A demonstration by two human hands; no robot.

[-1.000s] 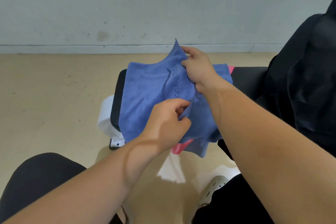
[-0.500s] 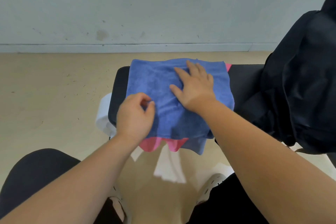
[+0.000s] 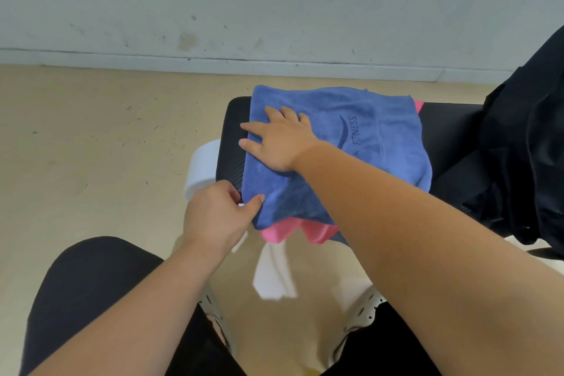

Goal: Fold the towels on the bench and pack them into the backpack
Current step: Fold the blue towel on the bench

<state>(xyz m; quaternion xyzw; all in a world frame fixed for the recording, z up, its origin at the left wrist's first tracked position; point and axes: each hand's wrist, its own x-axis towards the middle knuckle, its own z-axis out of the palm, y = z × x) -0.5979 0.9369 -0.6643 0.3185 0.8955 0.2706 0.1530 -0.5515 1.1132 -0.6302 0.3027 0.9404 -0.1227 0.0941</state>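
A blue towel (image 3: 375, 143) with dark lettering lies spread on the black bench (image 3: 448, 131). Under it a pink towel (image 3: 293, 230) hangs over the near edge. My right hand (image 3: 280, 140) lies flat, fingers straight, on the towel's left part. My left hand (image 3: 219, 214) pinches the towel's near left corner between thumb and fingers. The black backpack (image 3: 531, 143) sits on the bench's right end, partly cut off by the frame.
The bench has a white leg (image 3: 203, 168) at its left end. Beige floor runs left to a grey wall (image 3: 244, 3) behind. My knees in black and two light shoes (image 3: 363, 305) are at the bottom.
The towel, held up and folded over a second ago, now lies flat. My right hand slid left across it. My left hand moved to the near left corner.
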